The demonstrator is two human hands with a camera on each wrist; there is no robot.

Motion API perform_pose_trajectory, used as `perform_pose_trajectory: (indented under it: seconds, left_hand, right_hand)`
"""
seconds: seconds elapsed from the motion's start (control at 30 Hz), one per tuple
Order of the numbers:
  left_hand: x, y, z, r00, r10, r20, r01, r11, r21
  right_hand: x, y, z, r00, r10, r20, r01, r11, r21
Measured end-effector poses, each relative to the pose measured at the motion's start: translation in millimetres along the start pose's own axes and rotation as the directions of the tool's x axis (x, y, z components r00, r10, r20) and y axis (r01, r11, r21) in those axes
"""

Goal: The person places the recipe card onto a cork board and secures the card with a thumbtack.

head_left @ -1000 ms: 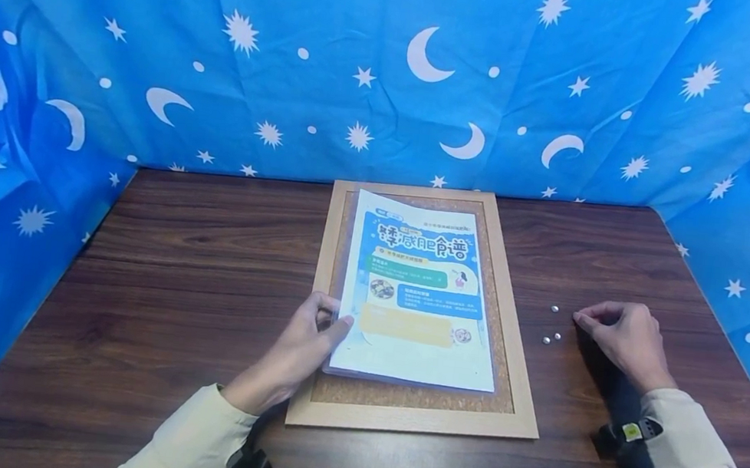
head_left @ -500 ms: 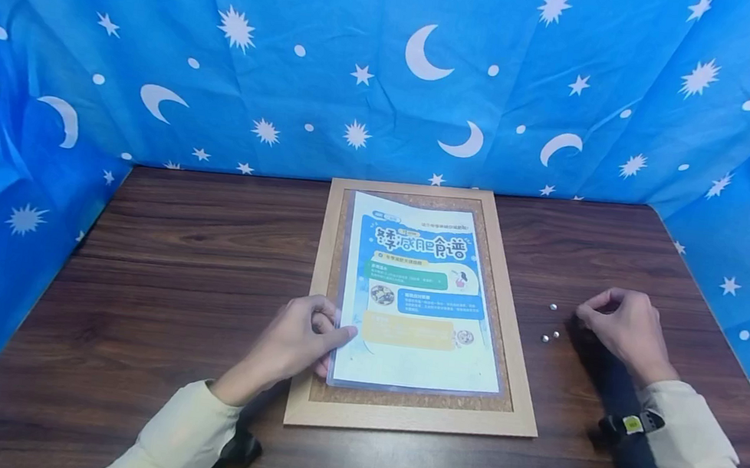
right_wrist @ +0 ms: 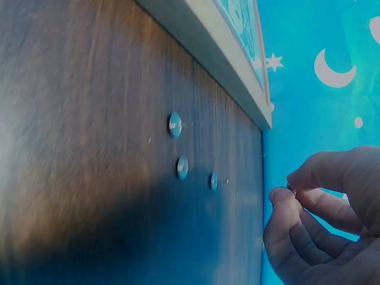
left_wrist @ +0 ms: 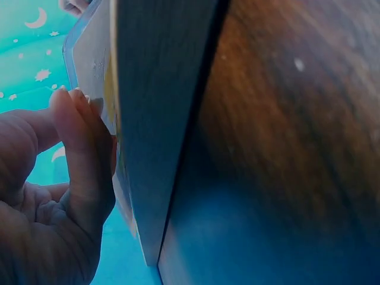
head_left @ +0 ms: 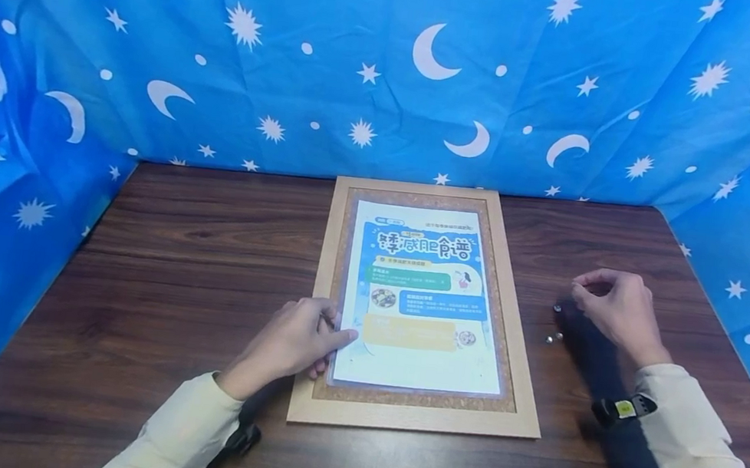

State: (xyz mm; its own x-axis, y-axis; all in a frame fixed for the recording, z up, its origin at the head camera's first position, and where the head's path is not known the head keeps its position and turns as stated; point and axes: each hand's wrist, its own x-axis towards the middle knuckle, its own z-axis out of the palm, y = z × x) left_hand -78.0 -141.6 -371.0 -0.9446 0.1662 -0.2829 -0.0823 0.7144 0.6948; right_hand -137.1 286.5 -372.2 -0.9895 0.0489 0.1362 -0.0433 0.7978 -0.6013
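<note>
A printed sheet in a clear sleeve (head_left: 425,371) lies over a cork board with a pale wooden frame (head_left: 412,419). My left hand (head_left: 287,338) holds the sheet's lower left edge, its thumb on top and other fingers at the edge, partly hidden. In the left wrist view the fingers of that hand (left_wrist: 71,178) are bent against the board's side. Over the table to the right, my right hand (head_left: 619,312) pinches a small dark thumbtack (right_wrist: 291,187) between thumb and fingertips; little of it shows. Silver dome-headed thumbtacks (right_wrist: 175,124) lie on the table just below that hand.
The dark wood-grain table (head_left: 207,246) extends on both sides of the board. A blue curtain (head_left: 338,68) with white moons and stars hangs behind and at both sides. A black wrist camera strap (head_left: 626,409) circles the right wrist.
The sheet, with its top edge curled before, now lies flatter and squarer on the board; my left hand slid slightly toward me with it. My right hand has risen and moved farther from me.
</note>
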Motion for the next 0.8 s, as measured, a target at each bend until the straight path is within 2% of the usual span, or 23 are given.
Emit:
perform_pose_trajectory:
  seconds: [0.37,0.57,0.8]
  left_hand:
    - [4.0,0.8,0.6,0.999,0.042,0.021,-0.044,0.992,0.119]
    - [5.7,6.0,-3.0,0.998,0.013,0.056,-0.021,0.989,0.149]
    - [7.3,10.2,-7.2,0.998,0.001,0.065,-0.015,0.976,0.216]
  right_hand:
    - [4,-26,16,0.998,-0.024,0.059,0.022,0.999,0.031]
    - [4,-40,25,0.993,-0.027,0.119,0.021,0.999,0.050]
    - [5,-59,38,0.986,-0.036,0.162,0.024,0.997,0.071]
